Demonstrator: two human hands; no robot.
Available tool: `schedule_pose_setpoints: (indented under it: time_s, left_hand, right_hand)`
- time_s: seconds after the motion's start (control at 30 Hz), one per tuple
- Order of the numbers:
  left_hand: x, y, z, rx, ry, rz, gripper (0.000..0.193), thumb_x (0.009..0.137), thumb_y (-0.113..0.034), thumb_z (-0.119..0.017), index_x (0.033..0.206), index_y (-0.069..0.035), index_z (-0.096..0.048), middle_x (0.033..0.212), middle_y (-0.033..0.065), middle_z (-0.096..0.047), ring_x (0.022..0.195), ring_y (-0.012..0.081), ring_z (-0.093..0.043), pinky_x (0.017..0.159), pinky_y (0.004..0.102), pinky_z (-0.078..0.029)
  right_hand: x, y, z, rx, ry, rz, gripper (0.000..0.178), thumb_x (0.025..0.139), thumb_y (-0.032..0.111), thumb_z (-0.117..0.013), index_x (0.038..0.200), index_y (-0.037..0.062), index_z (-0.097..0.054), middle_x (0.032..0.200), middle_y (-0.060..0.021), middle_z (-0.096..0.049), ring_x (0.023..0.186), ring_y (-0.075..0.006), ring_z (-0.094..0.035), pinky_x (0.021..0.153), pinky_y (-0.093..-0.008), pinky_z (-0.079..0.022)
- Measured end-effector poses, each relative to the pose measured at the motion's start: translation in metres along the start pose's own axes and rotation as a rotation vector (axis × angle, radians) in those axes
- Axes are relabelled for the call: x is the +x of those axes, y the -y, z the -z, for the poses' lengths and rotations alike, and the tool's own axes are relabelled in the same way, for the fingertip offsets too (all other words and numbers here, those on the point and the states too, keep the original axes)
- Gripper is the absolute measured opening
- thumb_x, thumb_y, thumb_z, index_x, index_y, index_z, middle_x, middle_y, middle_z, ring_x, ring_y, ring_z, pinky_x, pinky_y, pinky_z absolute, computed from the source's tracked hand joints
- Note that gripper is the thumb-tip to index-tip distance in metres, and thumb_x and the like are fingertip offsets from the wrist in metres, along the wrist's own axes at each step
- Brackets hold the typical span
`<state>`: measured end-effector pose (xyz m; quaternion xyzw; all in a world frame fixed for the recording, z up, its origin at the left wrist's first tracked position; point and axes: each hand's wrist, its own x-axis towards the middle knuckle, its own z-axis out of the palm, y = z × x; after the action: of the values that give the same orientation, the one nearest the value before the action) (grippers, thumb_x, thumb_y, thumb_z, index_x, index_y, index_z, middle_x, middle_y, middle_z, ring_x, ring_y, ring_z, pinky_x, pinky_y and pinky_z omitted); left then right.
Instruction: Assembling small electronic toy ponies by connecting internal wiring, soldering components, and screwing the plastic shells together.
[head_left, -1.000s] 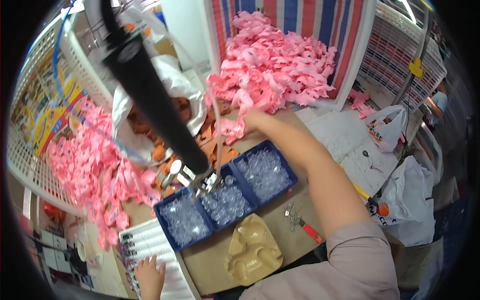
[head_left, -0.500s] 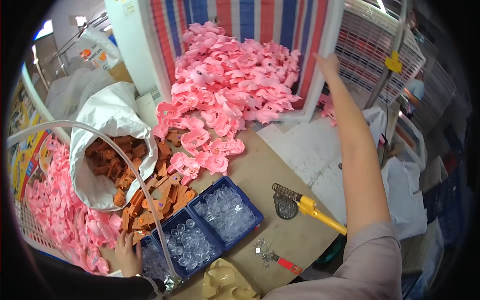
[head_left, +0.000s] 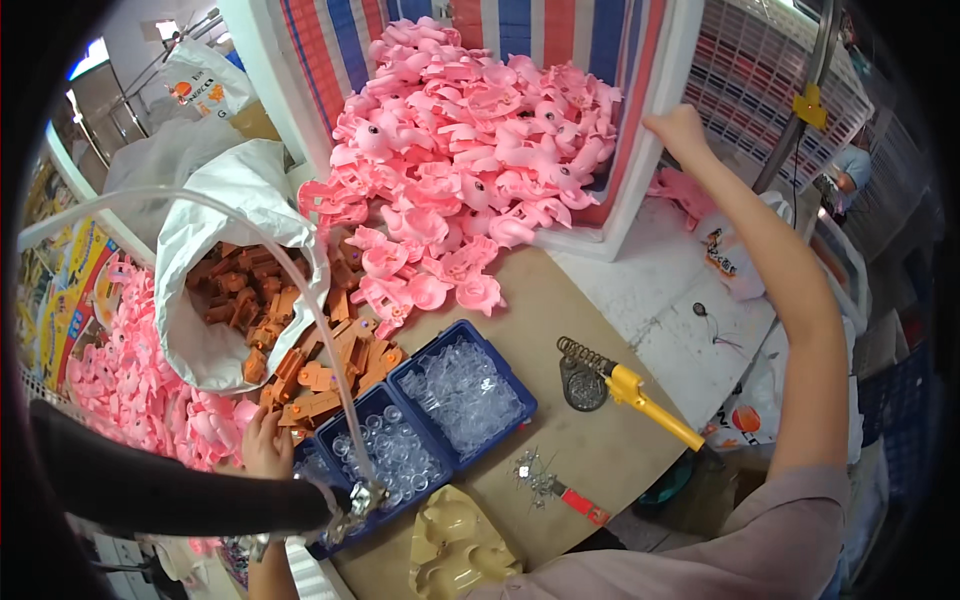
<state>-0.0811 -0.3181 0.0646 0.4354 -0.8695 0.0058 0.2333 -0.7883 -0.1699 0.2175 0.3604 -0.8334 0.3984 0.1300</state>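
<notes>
1. The right hand [head_left: 680,135] is clamped on the white right edge of the box [head_left: 678,60], which has a striped lining and stands at the desk's [head_left: 540,390] far edge.
2. The left hand [head_left: 268,447], fingers close together, is beside the orange plastic parts [head_left: 318,377] towards the desk's left edge; whether it grips anything, I cannot tell.
3. Pink plastic animal shells [head_left: 480,150] fill the box and spill onto the desk.
4. Just beside the orange parts, a blue divided tray [head_left: 420,423] holds clear pieces.
5. A yellow-handled soldering iron [head_left: 655,408] lies near the desk's right edge.
</notes>
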Motion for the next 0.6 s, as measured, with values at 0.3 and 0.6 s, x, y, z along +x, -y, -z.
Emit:
schedule_pose_setpoints:
  time_s: [0.3, 0.6]
  left_hand:
    - [-0.043, 0.134, -0.012, 0.328, -0.072, -0.158, 0.038, 0.086, -0.028, -0.059, 0.113, -0.001, -0.061, 0.112, 0.0183, -0.061, 0.107, 0.0318, -0.056, 0.095, 0.0398, -0.043]
    - [-0.008, 0.066, -0.061, 1.745, 0.116, 0.381, 0.048, 0.095, -0.029, -0.046, 0.134, -0.001, -0.042, 0.117, 0.0122, -0.061, 0.1, 0.0246, -0.06, 0.091, 0.036, -0.046]
  right_hand:
    - [-0.013, 0.0, 0.043, -0.079, 0.154, -0.082, 0.039, 0.077, 0.027, -0.066, 0.086, -0.0107, -0.065, 0.064, -0.0162, -0.065, 0.057, -0.0213, -0.065, 0.056, -0.0355, -0.051]
    - [-0.027, -0.038, -0.092, -0.471, 0.559, 0.691, 0.091, 0.071, 0.043, -0.075, 0.141, 0.0009, -0.034, 0.12, -0.0236, -0.057, 0.074, -0.0271, -0.067, 0.067, -0.0408, -0.053]
